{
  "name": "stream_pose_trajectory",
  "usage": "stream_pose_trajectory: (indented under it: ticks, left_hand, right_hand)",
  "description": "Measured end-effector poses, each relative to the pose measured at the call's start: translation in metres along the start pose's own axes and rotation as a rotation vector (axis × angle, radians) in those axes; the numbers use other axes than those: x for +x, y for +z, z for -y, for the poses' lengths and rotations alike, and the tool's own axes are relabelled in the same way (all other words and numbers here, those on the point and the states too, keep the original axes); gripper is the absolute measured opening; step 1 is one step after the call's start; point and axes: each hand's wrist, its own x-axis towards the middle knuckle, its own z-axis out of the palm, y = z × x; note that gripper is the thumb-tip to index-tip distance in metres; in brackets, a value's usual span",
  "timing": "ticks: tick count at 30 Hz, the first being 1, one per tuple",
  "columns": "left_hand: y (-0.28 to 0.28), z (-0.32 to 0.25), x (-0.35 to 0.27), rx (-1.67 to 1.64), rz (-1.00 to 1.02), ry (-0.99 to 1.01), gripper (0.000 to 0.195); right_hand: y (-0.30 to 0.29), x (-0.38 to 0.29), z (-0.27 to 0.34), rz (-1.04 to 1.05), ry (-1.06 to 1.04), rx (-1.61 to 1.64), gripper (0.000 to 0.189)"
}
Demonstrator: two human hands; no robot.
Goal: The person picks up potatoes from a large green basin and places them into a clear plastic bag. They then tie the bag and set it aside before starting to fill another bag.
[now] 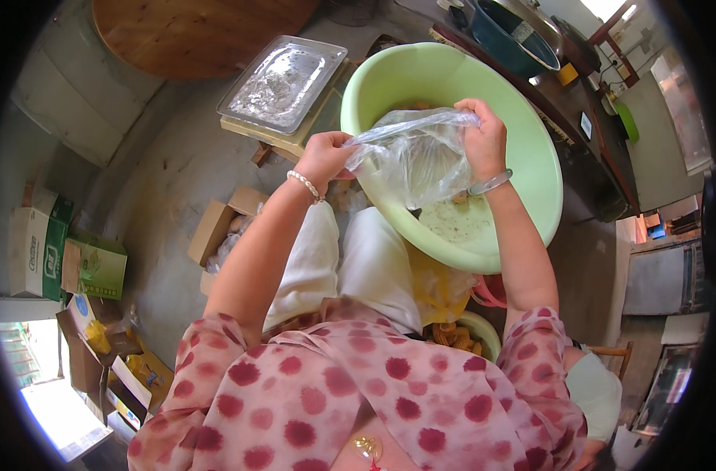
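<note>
My left hand (328, 156) pinches one side of the rim of a clear plastic bag (422, 159). The opposite side of that rim is gripped by my right hand (484, 138), so the mouth is stretched between them. The bag hangs over the near left part of a large light-green plastic tub (528, 176). Through and beside the film, a few brownish lumps and dark crumbs show on the tub's floor; what the lumps are, I cannot tell.
Left of the tub, a metal tray (275, 88) lies on a platform scale (257, 134). An open cardboard box (211, 232) with plastic bags stands by my left leg. Behind my right leg is a bowl (486, 329) of corn cobs. Another person's leg (593, 388) shows at lower right.
</note>
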Motion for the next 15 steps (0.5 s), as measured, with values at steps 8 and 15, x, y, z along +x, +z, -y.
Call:
stream_pose_trajectory:
  ticks: [8,15]
  left_hand:
    - [0.017,-0.016,0.005,0.402,0.083,0.106,0.018]
    - [0.041,-0.024,0.023,-0.73,0.112,-0.221,0.016]
  right_hand:
    - [-0.02,0.003,-0.067,-0.071,-0.272,-0.482,0.031]
    - [-0.028,0.001,-0.109,0.004,-0.306,-0.625,0.027]
